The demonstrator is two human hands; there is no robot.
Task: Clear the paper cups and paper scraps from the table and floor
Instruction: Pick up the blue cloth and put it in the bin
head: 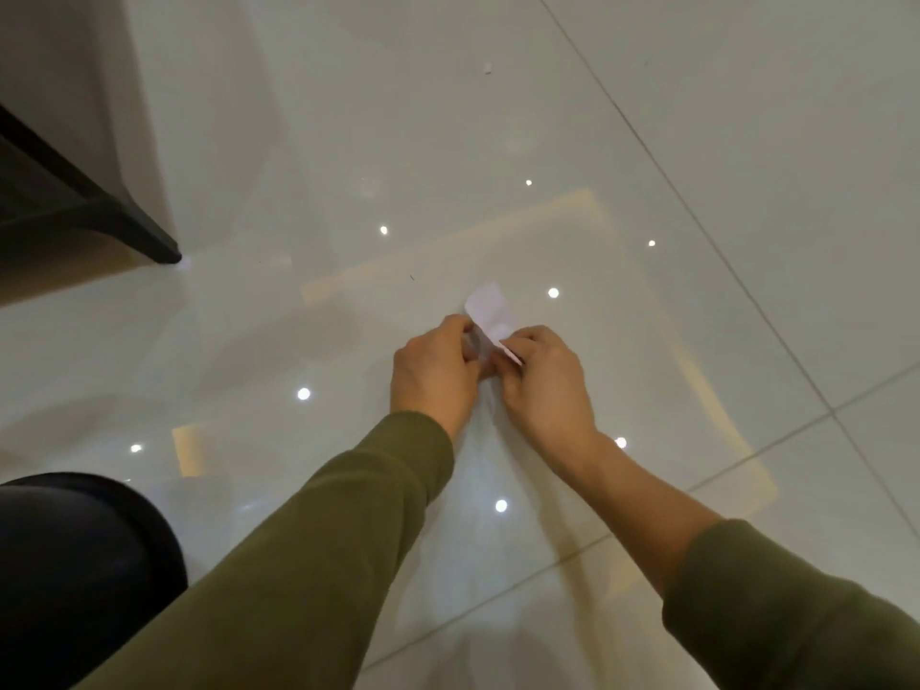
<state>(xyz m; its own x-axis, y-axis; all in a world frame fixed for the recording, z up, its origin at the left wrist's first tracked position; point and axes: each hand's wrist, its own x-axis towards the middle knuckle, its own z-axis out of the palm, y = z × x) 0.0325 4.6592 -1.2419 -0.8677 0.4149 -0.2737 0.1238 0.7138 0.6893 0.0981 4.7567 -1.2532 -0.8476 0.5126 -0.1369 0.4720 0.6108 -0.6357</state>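
From the head view, the person is bent low over the shiny white tiled floor (697,141), with both arms in olive green sleeves (323,540) stretched out in front. The left hand (438,371) and the right hand (547,385) meet in the middle, and together they hold a small flat white paper scrap (490,308). The scrap is up off the floor, between the two hands, and its top end sticks out above them.

The left fingers (463,331) are curled round the lower part of the scrap. The right fingers (522,343) pinch its edge from the other side. I think the hands are close together like this to fold or squash the paper small, so it is easy to carry away. There may be more paper tucked in the left hand, but I cannot tell.

Far off on the floor lies a tiny white bit of paper (488,69), well apart from the hands. It looks like one more piece to pick up. At the left stands the dark leg of a desk (149,236). Low at the left is a black round thing (74,565); I cannot tell what it is. No paper cups show here.
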